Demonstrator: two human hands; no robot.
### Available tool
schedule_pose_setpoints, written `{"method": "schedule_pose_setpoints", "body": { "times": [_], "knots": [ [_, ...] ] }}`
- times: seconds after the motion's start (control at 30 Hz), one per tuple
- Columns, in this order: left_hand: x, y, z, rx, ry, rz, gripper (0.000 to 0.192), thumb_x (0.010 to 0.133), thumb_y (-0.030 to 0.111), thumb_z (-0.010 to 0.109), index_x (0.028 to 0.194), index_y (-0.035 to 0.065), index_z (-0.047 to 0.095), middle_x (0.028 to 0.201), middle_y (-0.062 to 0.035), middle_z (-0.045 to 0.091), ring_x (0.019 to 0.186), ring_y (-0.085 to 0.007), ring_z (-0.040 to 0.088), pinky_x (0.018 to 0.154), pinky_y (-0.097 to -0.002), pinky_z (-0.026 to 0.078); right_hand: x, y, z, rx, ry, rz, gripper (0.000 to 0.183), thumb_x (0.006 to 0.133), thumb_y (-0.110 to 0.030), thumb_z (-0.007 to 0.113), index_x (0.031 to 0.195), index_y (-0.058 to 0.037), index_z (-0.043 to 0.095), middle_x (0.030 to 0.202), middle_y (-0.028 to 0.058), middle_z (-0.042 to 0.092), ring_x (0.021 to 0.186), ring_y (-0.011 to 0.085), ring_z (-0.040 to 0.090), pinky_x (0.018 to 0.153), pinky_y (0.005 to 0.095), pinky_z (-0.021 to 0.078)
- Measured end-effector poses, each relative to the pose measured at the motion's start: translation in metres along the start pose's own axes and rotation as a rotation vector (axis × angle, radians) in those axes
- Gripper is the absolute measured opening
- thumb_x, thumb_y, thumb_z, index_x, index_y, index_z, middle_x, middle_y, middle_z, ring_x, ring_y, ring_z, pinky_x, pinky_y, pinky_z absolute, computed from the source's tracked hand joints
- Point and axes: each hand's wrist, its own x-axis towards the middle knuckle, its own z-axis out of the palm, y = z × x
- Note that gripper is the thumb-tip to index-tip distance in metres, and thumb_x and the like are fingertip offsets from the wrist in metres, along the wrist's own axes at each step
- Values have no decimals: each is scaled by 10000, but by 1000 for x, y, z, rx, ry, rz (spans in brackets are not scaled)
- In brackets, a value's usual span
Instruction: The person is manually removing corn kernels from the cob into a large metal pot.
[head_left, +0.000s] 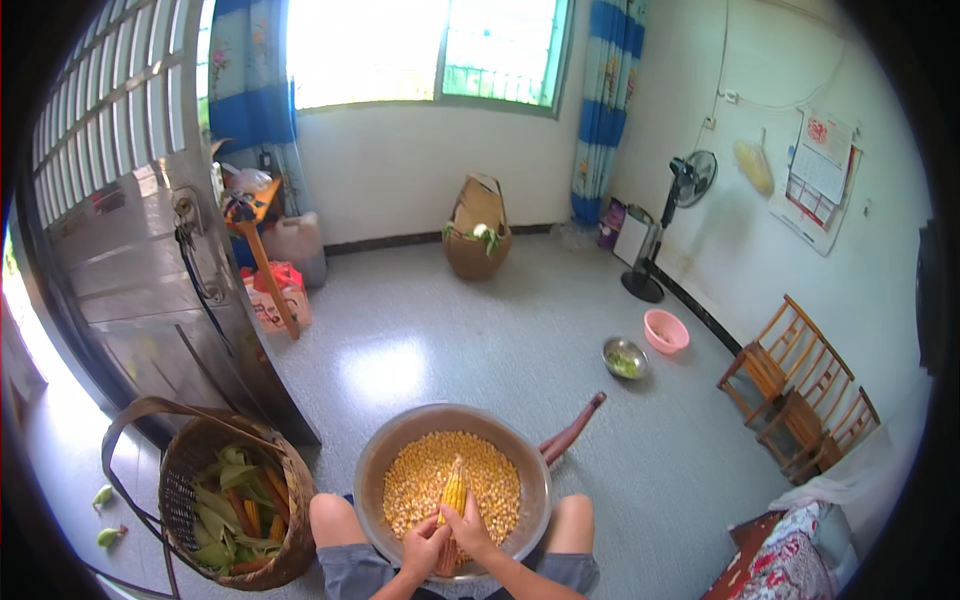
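Both my hands are on one ear of corn (454, 487), its tip pointing away from me above a wide metal basin (367, 480). My right hand (469, 529) wraps its right side, the thumb lying along the yellow kernels. Against the lower left side press the bent fingers of my left hand (424, 544). Below the hands shows a reddish, bare stretch of cob (446, 559); whether it is the same ear I cannot tell. Loose corn kernels (412, 480) cover the bottom of the basin, which stands between my knees.
At left, a woven basket (296, 517) holds husks and several corn ears; a metal door (247, 360) stands behind it. A reddish-brown stick-like piece (570, 435) juts out beside the basin. Farther right are a metal bowl (606, 354), a pink basin (679, 346) and small wooden chairs (795, 424).
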Motion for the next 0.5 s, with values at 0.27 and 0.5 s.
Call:
{"method": "schedule_pose_setpoints", "body": {
  "times": [0.27, 0.5],
  "knots": [
    [13, 3, 3, 330, 76, 234, 293, 932, 210, 448, 957, -39, 600, 770, -17, 583, 698, -79, 506, 631, -243, 431, 2, -11, 3, 146, 93, 50, 429, 907, -229, 485, 1232, 9, 340, 1029, 76, 492, 934, 149, 474, 828, 278, 404],
    [15, -2, -2, 96, -37, 76, 281, 944, 239, 447, 1082, 6, 522, 800, 5, 559, 687, -60, 511, 632, -212, 436, 5, -10, 4, 285, 72, 55, 323, 907, -184, 477, 1168, -15, 389, 951, 44, 501, 853, 103, 488, 742, 245, 425]
  ]
}}
